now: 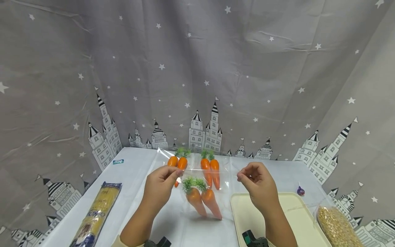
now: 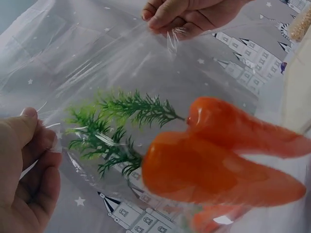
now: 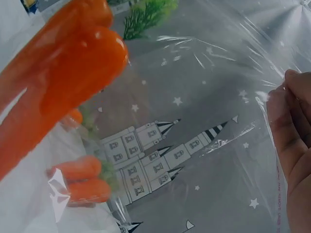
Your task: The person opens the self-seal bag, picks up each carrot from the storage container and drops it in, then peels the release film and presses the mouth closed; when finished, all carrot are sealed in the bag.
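Clear plastic bag point(image 1: 203, 178) held up above white table point(image 1: 139, 171), stretched between two hands. Left hand point(image 1: 161, 187) pinching left edge of bag, thumb and fingers curled on film; same pinch seen close in left wrist view point(image 2: 24, 165). Right hand point(image 1: 258, 185) pinching right edge, fingers curled; in right wrist view fingertips point(image 3: 291, 131) pressed on film. Hands apart, bag mouth spread between them.

Inside bag: 2 toy carrots point(image 1: 204, 200), orange with green tops, side by side, tips pointing down toward table.

Behind bag, on table, seen through film: 2 more pairs of carrots, i.e. 4 pieces — one pair point(image 1: 178, 162) near left hand, one pair point(image 1: 211, 169) at centre. Carrot count total: 6.

Further out: 1 cream tray point(image 1: 296, 209) under right forearm; 1 bag of grain point(image 1: 337, 226) at tray's right; 1 small purple item point(image 1: 300, 190) beyond tray; 1 pasta packet point(image 1: 97, 212) at left; 1 small label point(image 1: 118, 161) at far left corner. Grey star-and-castle cloth point(image 1: 216, 68) as backdrop.
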Demonstrator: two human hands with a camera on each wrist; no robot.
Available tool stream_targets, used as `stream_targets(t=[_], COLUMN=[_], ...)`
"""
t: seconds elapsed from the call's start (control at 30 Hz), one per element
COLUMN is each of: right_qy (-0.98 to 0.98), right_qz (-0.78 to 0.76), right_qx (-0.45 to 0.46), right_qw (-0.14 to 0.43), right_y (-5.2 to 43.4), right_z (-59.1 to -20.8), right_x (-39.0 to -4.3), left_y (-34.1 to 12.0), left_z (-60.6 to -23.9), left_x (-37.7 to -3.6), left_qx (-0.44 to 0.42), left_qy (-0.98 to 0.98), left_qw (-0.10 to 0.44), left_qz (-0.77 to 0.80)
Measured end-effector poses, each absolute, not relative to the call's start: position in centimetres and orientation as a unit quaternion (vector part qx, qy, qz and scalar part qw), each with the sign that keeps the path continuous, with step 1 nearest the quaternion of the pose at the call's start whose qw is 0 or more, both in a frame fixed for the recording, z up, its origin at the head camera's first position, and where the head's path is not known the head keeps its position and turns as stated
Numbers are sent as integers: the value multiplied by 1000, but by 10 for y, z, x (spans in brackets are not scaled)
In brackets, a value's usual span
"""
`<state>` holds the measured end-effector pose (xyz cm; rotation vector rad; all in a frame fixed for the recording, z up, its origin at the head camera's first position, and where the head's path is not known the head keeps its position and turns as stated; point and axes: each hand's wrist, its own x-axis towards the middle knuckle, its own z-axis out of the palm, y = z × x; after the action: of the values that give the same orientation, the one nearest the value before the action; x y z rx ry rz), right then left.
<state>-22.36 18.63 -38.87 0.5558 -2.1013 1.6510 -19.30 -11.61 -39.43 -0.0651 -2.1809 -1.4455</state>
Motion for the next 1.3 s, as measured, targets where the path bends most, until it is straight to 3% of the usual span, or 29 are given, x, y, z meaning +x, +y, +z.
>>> stream_targets(t=[0.4,0.83,1.07,1.3], right_qy=[-766,-766,-834,-871], right_qz=[576,567,444,296], right_qx=[196,230,243,322], right_qw=[209,198,221,222], right_y=[187,186,173,137], right_z=[-390,-385,-354,-317], right_x=[-224,-222,-215,-208], left_y=[-115,-116,-116,-116], left_z=[-398,-400,-400,-399], left_x=[-190,-188,-187,-186], left_qx=[-21,-30,-25,-23], left_qy=[-796,-769,-774,-787], left_qw=[266,236,242,244], left_qz=[-543,-593,-585,-566])
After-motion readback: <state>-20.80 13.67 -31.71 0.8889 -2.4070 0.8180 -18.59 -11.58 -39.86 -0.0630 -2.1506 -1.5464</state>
